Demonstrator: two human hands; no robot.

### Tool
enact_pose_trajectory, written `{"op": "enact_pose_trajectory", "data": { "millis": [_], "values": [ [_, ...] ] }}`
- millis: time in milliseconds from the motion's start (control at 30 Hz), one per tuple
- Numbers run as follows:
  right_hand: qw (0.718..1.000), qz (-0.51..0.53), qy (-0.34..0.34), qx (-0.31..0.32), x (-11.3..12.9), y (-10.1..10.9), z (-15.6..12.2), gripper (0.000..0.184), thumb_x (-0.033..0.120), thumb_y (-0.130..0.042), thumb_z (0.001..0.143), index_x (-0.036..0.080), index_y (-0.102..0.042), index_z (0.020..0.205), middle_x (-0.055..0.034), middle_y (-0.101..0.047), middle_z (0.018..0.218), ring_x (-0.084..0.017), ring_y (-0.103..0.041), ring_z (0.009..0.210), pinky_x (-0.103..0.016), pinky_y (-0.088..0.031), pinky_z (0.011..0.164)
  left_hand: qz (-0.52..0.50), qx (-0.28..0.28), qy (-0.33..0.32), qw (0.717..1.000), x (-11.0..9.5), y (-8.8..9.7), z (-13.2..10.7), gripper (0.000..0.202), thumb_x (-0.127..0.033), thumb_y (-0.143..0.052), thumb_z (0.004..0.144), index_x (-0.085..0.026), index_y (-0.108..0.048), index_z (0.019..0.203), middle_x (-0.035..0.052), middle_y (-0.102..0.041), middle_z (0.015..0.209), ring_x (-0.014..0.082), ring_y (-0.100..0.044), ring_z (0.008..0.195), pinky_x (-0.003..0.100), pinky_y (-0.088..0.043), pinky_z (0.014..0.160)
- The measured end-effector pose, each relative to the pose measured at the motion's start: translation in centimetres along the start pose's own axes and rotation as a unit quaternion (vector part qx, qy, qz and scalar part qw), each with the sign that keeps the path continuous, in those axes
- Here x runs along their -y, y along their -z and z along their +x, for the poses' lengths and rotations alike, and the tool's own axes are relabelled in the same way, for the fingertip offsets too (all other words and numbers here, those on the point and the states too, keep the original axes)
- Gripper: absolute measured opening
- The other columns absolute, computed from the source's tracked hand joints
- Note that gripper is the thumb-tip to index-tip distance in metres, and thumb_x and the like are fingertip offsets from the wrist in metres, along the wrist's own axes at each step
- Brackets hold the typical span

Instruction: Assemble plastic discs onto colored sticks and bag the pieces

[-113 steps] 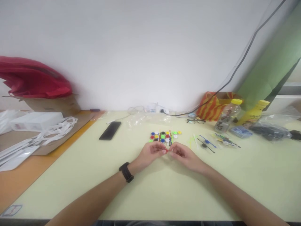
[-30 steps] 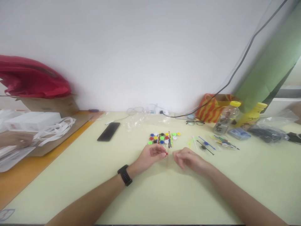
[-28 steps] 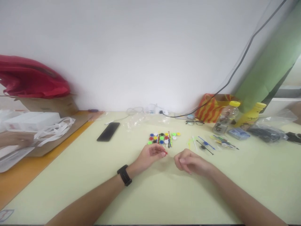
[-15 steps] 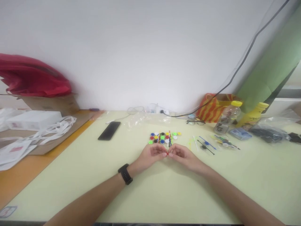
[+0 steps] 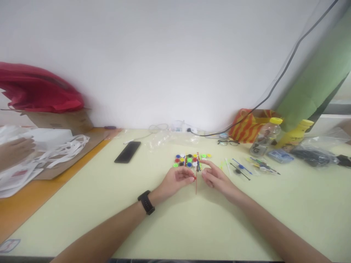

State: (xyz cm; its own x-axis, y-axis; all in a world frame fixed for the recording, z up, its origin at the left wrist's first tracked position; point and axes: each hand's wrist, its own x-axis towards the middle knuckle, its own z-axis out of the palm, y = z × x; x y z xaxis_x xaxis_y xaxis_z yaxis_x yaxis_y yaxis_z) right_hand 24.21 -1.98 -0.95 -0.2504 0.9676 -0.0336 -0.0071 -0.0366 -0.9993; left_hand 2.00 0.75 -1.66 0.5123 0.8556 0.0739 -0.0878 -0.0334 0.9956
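My left hand [image 5: 177,179], with a black watch on its wrist, pinches a thin red stick [image 5: 196,188] between thumb and fingertips. The stick points down towards me, with a small red piece at the pinch. My right hand [image 5: 215,178] is just to the right, apart from the stick; its index finger is stretched out and nothing shows in it. Beyond both hands lie several coloured round discs [image 5: 189,160] in rows, with coloured sticks [image 5: 198,160] among them. The fingers partly hide the nearest discs.
To the right lie loose stick pieces [image 5: 240,167], a bagged set [image 5: 262,166], glasses [image 5: 228,142] and bottles [image 5: 265,137]. A phone [image 5: 127,152] lies to the left. At far left, another person's hand [image 5: 17,151] is over white bags [image 5: 63,155].
My right hand has let go and moved slightly right, its index finger extending. The red stick now shows below my left hand. Another person's hand has come in at far left.
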Motion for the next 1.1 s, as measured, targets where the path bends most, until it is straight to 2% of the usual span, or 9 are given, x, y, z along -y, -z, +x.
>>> {"op": "enact_pose_trajectory", "data": {
  "millis": [67,133,200,267,400,567,700,900,1100],
  "values": [
    [0.998,0.037,-0.054,0.004,0.0,0.3,0.0,0.055,0.061,-0.065,0.090,0.027,-0.056,0.131,0.0043,-0.048,0.072,-0.011,-0.033,0.056,-0.026,-0.025,0.053,0.003,-0.001,0.000,1.000,0.1,0.0,0.0,0.028,-0.036,-0.085,0.080,-0.016,-0.073,0.094,0.0089,-0.075,0.099,0.0214,-0.070,0.095,0.037,-0.055,0.092],
    [0.989,0.085,-0.095,0.070,0.2,1.0,-0.2,0.045,0.064,-0.056,0.092,0.022,-0.069,0.102,0.0020,-0.047,0.069,-0.012,-0.032,0.054,-0.028,-0.026,0.053,0.008,-0.005,0.000,1.000,0.2,0.0,0.1,0.028,-0.037,-0.085,0.079,-0.015,-0.073,0.093,0.0089,-0.076,0.099,0.0213,-0.071,0.094,0.036,-0.055,0.093],
    [0.977,0.124,-0.085,0.153,0.5,1.9,-0.4,0.060,0.068,-0.044,0.093,0.020,-0.060,0.061,0.0005,-0.040,0.061,-0.013,-0.030,0.052,-0.032,-0.030,0.054,0.010,-0.011,0.003,1.000,0.2,0.1,0.1,0.028,-0.037,-0.086,0.079,-0.015,-0.073,0.092,0.0092,-0.076,0.098,0.0215,-0.071,0.094,0.036,-0.055,0.093],
    [0.973,0.137,-0.048,0.180,0.9,2.6,-0.7,0.068,0.069,-0.038,0.093,0.022,-0.045,0.046,-0.0002,-0.035,0.057,-0.014,-0.030,0.052,-0.035,-0.033,0.057,0.006,-0.016,0.006,1.000,0.2,0.1,0.2,0.029,-0.037,-0.086,0.079,-0.015,-0.073,0.093,0.0097,-0.076,0.099,0.0222,-0.072,0.095,0.036,-0.055,0.092],
    [0.984,0.112,-0.017,0.138,1.2,2.5,-0.6,0.054,0.064,-0.052,0.092,0.021,-0.053,0.060,0.0014,-0.036,0.062,-0.014,-0.030,0.055,-0.032,-0.026,0.057,0.001,-0.015,0.010,1.000,0.0,0.0,0.1,0.031,-0.038,-0.086,0.078,-0.015,-0.073,0.093,0.0109,-0.077,0.100,0.0228,-0.072,0.095,0.037,-0.055,0.092],
    [0.998,-0.004,-0.015,0.064,0.8,0.6,-0.2,0.041,0.061,-0.069,0.087,0.021,-0.059,0.089,0.0042,-0.041,0.068,-0.012,-0.034,0.059,-0.028,-0.024,0.057,-0.013,-0.005,0.002,1.000,-0.1,0.1,-0.1,0.029,-0.036,-0.085,0.081,-0.015,-0.073,0.097,0.0101,-0.077,0.103,0.0223,-0.071,0.098,0.036,-0.055,0.093],
    [0.993,-0.071,0.006,0.090,0.5,-0.5,-0.5,0.047,0.063,-0.064,0.091,0.025,-0.060,0.117,0.0066,-0.039,0.067,-0.013,-0.037,0.060,-0.027,-0.029,0.058,-0.015,0.003,-0.005,1.000,-0.1,0.2,-0.1,0.028,-0.036,-0.083,0.082,-0.015,-0.073,0.098,0.0096,-0.076,0.102,0.0222,-0.072,0.097,0.035,-0.054,0.092],
    [0.983,-0.147,0.074,0.084,-0.4,-0.5,-0.3,0.039,0.059,-0.062,0.095,0.023,-0.062,0.110,0.0042,-0.043,0.070,-0.014,-0.040,0.063,-0.027,-0.032,0.058,-0.010,0.022,0.000,1.000,-0.4,0.0,-0.2,0.028,-0.038,-0.083,0.083,-0.016,-0.073,0.099,0.0099,-0.076,0.102,0.0229,-0.072,0.098,0.035,-0.055,0.090],
    [0.973,-0.195,0.102,0.070,-0.3,-0.3,-0.5,0.035,0.056,-0.056,0.099,0.022,-0.064,0.099,-0.0009,-0.058,0.079,-0.016,-0.048,0.068,-0.028,-0.036,0.060,-0.011,0.042,0.017,0.999,-0.5,-0.3,-0.3,0.033,-0.042,-0.083,0.082,-0.017,-0.074,0.102,0.0102,-0.078,0.102,0.0243,-0.073,0.099,0.038,-0.056,0.091]
  ]
}}
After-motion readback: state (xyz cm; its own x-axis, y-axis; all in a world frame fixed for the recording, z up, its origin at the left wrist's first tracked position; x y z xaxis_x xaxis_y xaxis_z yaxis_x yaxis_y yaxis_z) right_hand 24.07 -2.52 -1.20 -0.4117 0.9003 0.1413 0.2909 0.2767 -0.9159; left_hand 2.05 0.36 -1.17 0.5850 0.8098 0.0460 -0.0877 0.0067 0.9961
